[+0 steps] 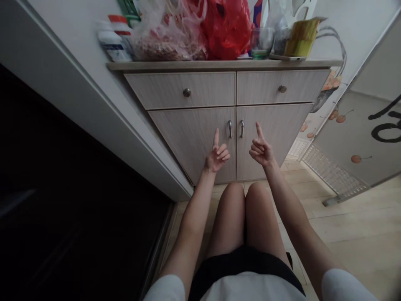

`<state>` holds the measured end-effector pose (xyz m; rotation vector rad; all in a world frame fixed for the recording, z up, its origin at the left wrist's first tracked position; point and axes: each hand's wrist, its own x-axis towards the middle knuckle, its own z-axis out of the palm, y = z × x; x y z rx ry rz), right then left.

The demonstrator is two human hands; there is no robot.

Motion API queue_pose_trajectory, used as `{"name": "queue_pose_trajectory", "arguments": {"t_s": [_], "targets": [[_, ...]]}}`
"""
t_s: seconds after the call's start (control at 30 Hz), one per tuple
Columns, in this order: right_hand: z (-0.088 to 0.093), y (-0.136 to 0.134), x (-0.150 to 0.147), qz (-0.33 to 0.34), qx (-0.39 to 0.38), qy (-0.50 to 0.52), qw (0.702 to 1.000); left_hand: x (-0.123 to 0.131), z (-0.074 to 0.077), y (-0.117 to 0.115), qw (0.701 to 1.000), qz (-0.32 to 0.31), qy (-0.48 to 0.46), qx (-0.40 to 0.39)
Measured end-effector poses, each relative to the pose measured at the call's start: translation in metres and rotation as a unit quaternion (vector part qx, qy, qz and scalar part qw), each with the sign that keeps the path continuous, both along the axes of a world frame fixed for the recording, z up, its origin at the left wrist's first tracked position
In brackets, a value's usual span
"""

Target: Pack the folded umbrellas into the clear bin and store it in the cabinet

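Both of my hands are raised in front of a pale wood-grain cabinet (188, 129). My left hand (216, 156) is before the left door, index finger stretched up and the other fingers loosely curled; it holds nothing. Before the right door is my right hand (262, 151), its index finger also pointing up and the rest folded in, with nothing held. Between the hands are two metal door handles, the left handle (230, 129) and the right handle (242, 128); neither hand appears to grip one. Both doors are closed.
Two closed drawers have round knobs (187, 92). On the cabinet top stand white bottles (114, 46), a clear plastic bag (166, 37), a red bag (227, 29) and a glass (262, 43). A dark doorway (62, 188) lies left, a cherry-patterned panel (354, 138) right.
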<state>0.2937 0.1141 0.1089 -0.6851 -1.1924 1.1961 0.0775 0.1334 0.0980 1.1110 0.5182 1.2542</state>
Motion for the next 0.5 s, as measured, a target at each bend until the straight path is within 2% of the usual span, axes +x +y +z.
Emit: {"name": "queue_pose_trajectory", "arguments": {"t_s": [0.07,0.23,0.4,0.5], "targets": [[0.002,0.002,-0.006,-0.008,0.018,0.023,1.000,0.013,0.000,0.000,0.999,0.041,-0.019,0.010],[-0.008,0.014,-0.017,0.015,0.022,0.067,0.997,0.033,-0.006,0.009,0.997,0.078,-0.023,0.011],[-0.022,0.015,-0.018,0.034,0.011,0.106,0.994,0.031,-0.024,0.009,0.997,0.065,-0.031,0.005],[-0.026,0.012,-0.017,0.019,-0.004,0.114,0.993,0.029,-0.029,0.007,0.997,0.047,-0.055,-0.001]]}}
